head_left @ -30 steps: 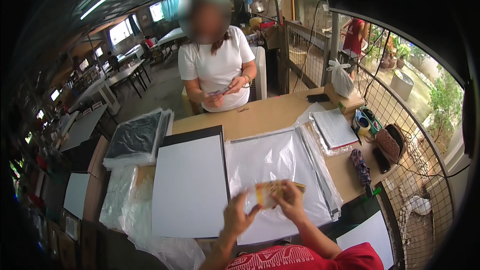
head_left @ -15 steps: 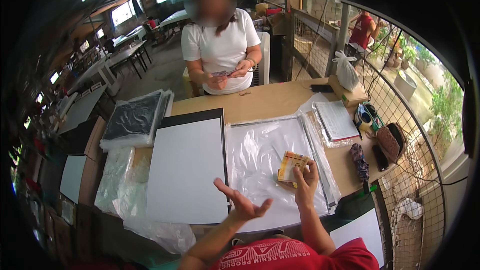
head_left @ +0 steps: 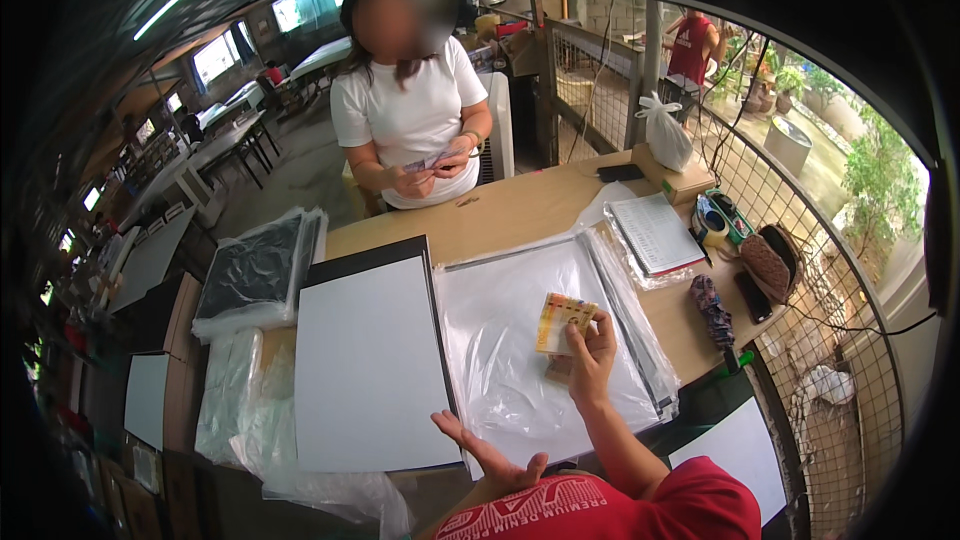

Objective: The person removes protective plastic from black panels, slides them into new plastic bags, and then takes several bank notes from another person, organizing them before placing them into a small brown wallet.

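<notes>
My right hand (head_left: 592,351) grips yellow banknotes (head_left: 562,324) between thumb and fingers, above a stack of plastic-wrapped sheets (head_left: 500,340). Palm up and fingers apart, my left hand (head_left: 492,455) holds nothing; it is close to the front edge of the table. Beside it on the left lies a large white board (head_left: 370,370) on top of a black one. Across the table a person in a white shirt (head_left: 410,105) holds purplish banknotes (head_left: 428,162) in both hands. A few small items (head_left: 467,202) lie on the table in front of that person.
At the left are plastic-wrapped dark sheets (head_left: 255,265) and clear plastic bags (head_left: 230,390). Papers (head_left: 655,233), a phone (head_left: 620,173), a tape roll (head_left: 711,223), a folded umbrella (head_left: 711,310) and a brown pouch (head_left: 768,268) lie at the right, near a wire-mesh fence (head_left: 840,390).
My left hand has dropped closer to my body, still palm up. My right hand keeps the banknotes, tilted slightly differently. The person opposite still handles banknotes. My view has shifted a little.
</notes>
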Tool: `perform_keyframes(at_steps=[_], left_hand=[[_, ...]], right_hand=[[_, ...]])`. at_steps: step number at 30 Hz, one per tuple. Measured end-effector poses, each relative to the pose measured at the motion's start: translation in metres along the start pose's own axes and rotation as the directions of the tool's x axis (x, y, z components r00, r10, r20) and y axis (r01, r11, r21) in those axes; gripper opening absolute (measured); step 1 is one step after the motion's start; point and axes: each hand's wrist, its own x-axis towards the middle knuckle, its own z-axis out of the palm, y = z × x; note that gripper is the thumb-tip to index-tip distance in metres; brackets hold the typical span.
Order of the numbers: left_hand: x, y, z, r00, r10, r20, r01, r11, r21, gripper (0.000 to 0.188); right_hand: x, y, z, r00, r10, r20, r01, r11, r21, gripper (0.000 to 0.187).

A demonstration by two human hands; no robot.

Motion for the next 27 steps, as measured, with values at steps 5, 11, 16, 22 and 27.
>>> perform_keyframes(at_steps=[5,11,16,22,27], left_hand=[[0.002,0.0,0.005,0.999,-0.028,0.025,0.028,1.0,0.001,0.112],[0.001,0.001,0.011,0.998,-0.054,0.036,0.054,0.998,0.013,0.112],[0.001,0.001,0.016,0.997,-0.067,0.024,0.067,0.997,0.03,0.112],[0.018,-0.072,-0.043,0.94,-0.285,-0.189,0.329,0.904,0.272,0.104],[-0.03,-0.083,-0.002,0.978,-0.095,0.183,0.016,0.92,0.391,0.102]], right_hand=[[0.006,0.012,0.005,0.999,-0.038,-0.039,0.04,0.998,0.057,0.024],[0.006,0.019,0.018,0.991,-0.061,-0.119,0.075,0.99,0.118,0.025],[0.002,0.02,0.022,0.993,-0.061,-0.097,0.071,0.992,0.103,0.026],[0.076,-0.011,-0.152,0.888,-0.411,-0.205,0.115,0.631,-0.767,0.007],[0.038,0.098,-0.187,0.845,-0.323,-0.427,-0.055,0.741,-0.669,0.035]])
